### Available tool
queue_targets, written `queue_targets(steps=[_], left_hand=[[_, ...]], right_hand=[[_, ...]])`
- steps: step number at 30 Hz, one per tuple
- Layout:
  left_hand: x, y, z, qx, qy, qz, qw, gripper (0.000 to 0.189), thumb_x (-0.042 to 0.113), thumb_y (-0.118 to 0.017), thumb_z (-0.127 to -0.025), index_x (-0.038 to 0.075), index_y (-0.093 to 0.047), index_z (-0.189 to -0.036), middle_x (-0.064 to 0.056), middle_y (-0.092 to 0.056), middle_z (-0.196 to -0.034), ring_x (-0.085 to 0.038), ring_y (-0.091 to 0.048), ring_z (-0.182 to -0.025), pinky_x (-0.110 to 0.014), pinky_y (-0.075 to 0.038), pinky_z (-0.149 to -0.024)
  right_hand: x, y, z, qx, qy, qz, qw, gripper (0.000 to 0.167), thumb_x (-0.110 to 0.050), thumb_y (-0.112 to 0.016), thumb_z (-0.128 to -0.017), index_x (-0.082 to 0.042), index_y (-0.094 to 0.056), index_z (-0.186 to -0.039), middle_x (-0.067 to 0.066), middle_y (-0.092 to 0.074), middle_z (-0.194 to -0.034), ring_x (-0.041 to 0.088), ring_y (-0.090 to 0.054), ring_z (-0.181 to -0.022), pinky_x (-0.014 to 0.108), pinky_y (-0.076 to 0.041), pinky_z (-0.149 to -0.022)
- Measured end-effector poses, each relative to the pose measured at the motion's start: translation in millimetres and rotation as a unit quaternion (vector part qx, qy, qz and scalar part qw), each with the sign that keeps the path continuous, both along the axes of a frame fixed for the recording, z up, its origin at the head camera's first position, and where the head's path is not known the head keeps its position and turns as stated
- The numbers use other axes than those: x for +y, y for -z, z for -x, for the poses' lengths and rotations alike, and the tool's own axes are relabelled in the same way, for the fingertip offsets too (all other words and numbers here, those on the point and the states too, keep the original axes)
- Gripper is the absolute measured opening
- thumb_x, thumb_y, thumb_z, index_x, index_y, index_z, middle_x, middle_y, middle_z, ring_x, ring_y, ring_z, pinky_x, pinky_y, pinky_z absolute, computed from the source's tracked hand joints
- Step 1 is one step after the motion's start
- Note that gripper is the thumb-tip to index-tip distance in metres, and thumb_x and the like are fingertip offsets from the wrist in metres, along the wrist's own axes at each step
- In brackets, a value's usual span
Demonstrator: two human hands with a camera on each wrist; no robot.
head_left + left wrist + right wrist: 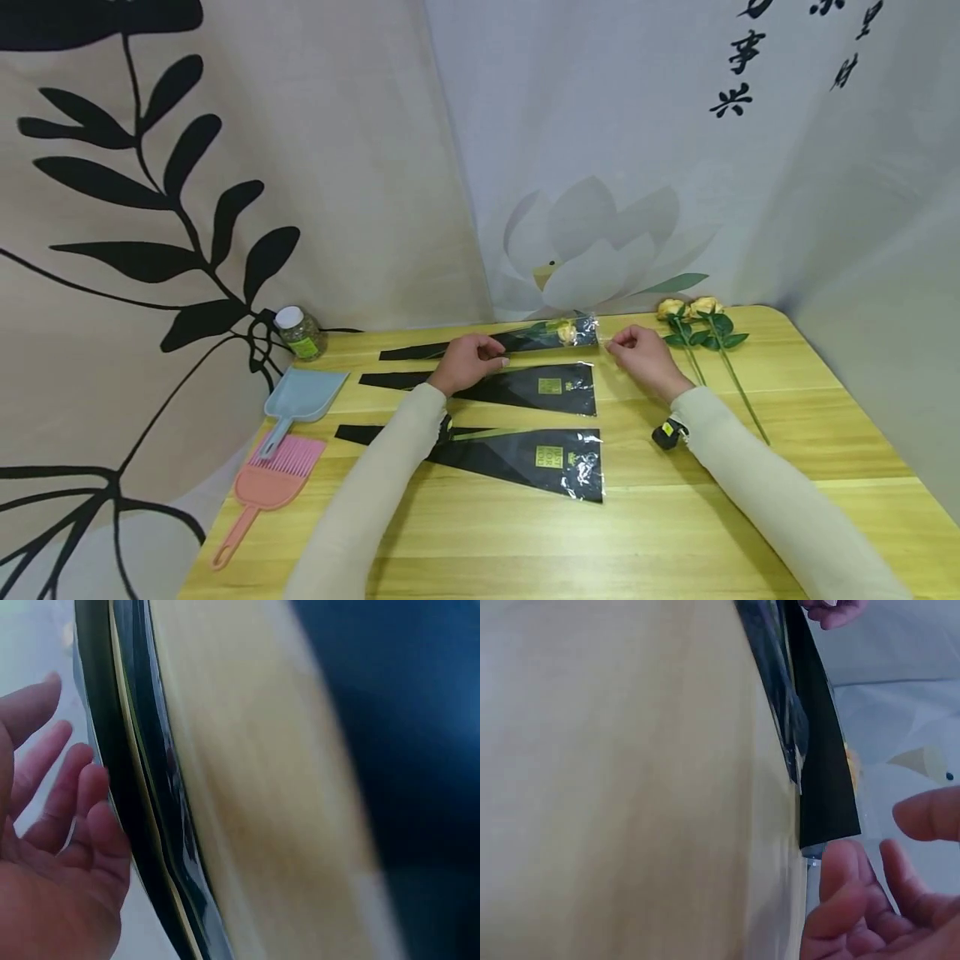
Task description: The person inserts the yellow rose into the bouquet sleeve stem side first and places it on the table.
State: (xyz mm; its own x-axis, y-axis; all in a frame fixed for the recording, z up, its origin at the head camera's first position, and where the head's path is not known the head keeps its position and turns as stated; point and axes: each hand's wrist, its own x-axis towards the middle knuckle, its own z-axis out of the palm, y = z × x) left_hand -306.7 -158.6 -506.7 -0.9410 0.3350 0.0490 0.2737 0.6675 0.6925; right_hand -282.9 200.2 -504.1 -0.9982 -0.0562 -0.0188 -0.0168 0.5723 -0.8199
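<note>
Three black flower sleeves with clear film lie one behind another on the table. In the far sleeve there is a yellow rose, its bloom by the wide end. My left hand hovers over the gap between that one and the middle sleeve, fingers relaxed and holding nothing. The near sleeve is partly covered by the left forearm. Just right of the far sleeve's wide end is my right hand; the right wrist view shows its thumb and fingers apart, with nothing between them.
Two more yellow roses with green stems lie at the table's right. On the left are a blue dustpan, a pink brush and a jar with a white lid. A printed curtain hangs behind the table's back edge.
</note>
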Motion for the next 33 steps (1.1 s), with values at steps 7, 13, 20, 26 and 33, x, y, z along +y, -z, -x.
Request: queue_targets(steps=[7, 13, 20, 26, 33], left_hand=[[1.7, -4.8, -16.1, -0.056, 0.041, 0.024, 0.9973, 0.033, 0.034, -0.083, -0.095, 0.016, -0.078, -0.123, 0.000, -0.074, -0.110, -0.014, -0.066, -0.096, -0.036, -0.059, -0.087], [9.4, -5.1, -22.6, -0.070, 0.063, 0.057, 0.9939, 0.033, 0.032, -0.086, -0.091, 0.023, -0.080, -0.122, 0.001, -0.073, -0.115, -0.015, -0.066, -0.102, -0.038, -0.059, -0.091], [18.8, -3.8, -28.3, -0.078, 0.078, 0.086, 0.9902, 0.029, 0.031, -0.086, -0.092, 0.027, -0.081, -0.120, 0.002, -0.074, -0.122, -0.017, -0.066, -0.110, -0.040, -0.058, -0.096], [20.3, -5.7, -27.3, -0.086, 0.074, 0.088, 0.9896, 0.036, 0.030, -0.086, -0.091, 0.027, -0.079, -0.127, 0.001, -0.073, -0.121, -0.016, -0.065, -0.107, -0.039, -0.058, -0.095], [20.7, -6.9, -27.5, -0.103, 0.063, 0.083, 0.9893, 0.040, 0.026, -0.088, -0.090, 0.029, -0.078, -0.128, -0.001, -0.071, -0.121, -0.016, -0.064, -0.106, -0.038, -0.058, -0.094]], right_hand=[[-2.2, -0.8, -10.6, -0.024, -0.062, -0.024, 0.9975, 0.027, -0.028, -0.066, -0.105, -0.003, -0.069, -0.114, 0.015, -0.073, -0.108, 0.023, -0.069, -0.086, 0.032, -0.055, -0.075], [-13.6, -0.5, -12.0, -0.034, -0.124, -0.053, 0.9903, 0.036, -0.030, -0.071, -0.102, -0.002, -0.072, -0.124, 0.012, -0.073, -0.114, 0.025, -0.067, -0.101, 0.036, -0.056, -0.084], [-22.5, 0.7, -9.9, -0.047, -0.148, -0.082, 0.9844, 0.053, -0.029, -0.077, -0.098, 0.002, -0.064, -0.139, 0.015, -0.069, -0.118, 0.027, -0.063, -0.101, 0.043, -0.054, -0.086], [-27.4, 1.1, -7.8, -0.053, -0.150, -0.118, 0.9801, 0.063, -0.033, -0.079, -0.096, 0.004, -0.059, -0.144, 0.012, -0.068, -0.109, 0.024, -0.061, -0.093, 0.043, -0.053, -0.086], [-29.8, 0.1, -8.7, -0.058, -0.134, -0.110, 0.9831, 0.041, -0.033, -0.080, -0.094, -0.003, -0.065, -0.118, 0.011, -0.068, -0.109, 0.025, -0.064, -0.095, 0.040, -0.055, -0.082]])
